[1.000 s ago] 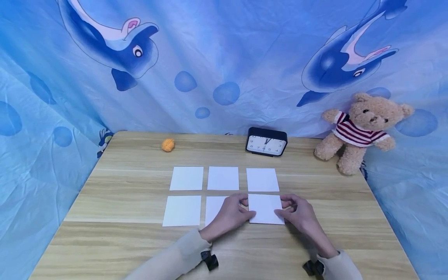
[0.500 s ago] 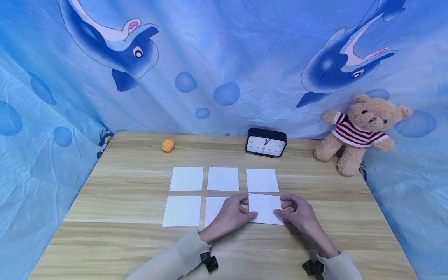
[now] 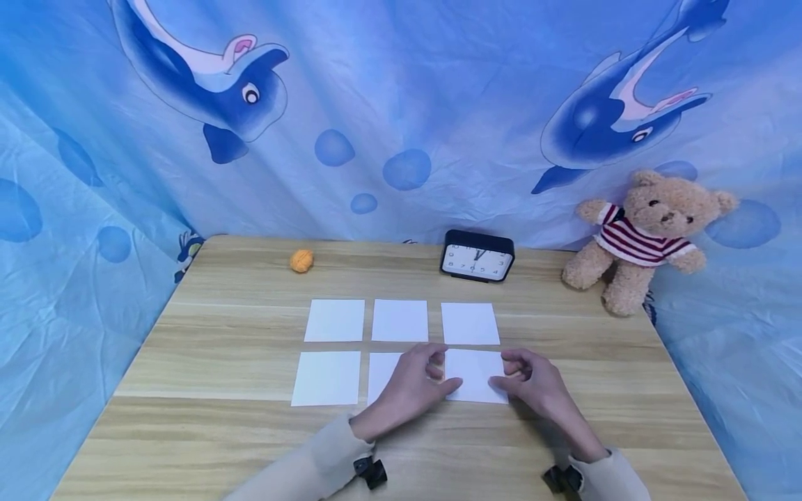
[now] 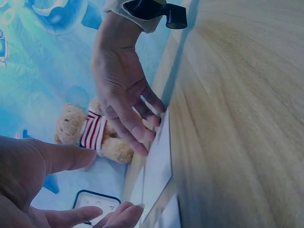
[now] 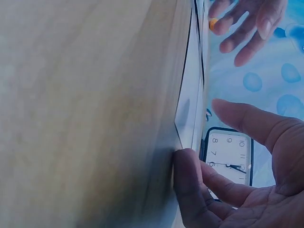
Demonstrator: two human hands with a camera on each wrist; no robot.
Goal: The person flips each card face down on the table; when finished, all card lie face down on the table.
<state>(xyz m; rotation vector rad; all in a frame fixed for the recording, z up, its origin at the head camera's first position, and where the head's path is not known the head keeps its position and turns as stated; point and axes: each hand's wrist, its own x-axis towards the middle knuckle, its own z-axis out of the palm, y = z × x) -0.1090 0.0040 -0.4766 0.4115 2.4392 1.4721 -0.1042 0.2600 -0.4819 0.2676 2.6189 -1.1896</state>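
A square white card (image 3: 474, 376) lies flat on the wooden table, at the right end of the nearer row. On its left side is my left hand (image 3: 413, 383), thumb and fingers spread apart; in the left wrist view its fingertips (image 4: 129, 216) stand off the card. My right hand (image 3: 537, 383) is at the card's right side. The right wrist view shows its thumb (image 5: 237, 116) raised away from the fingers, while a fingertip (image 5: 186, 161) is right at the card's edge. Neither hand pinches the card. The left hand partly covers the middle card (image 3: 382, 369) of this row.
Another white card (image 3: 326, 378) lies at the left end of the near row. Behind is a row of three cards (image 3: 399, 321). Farther back stand an orange ball (image 3: 302, 261) and a black clock (image 3: 477, 256). A teddy bear (image 3: 645, 236) sits at the back right against a blue curtain (image 3: 464, 104).
The card's near edge has settled flat onto the table. My left hand has let go and shifted slightly left; the right hand has loosened its hold, staying almost in place.
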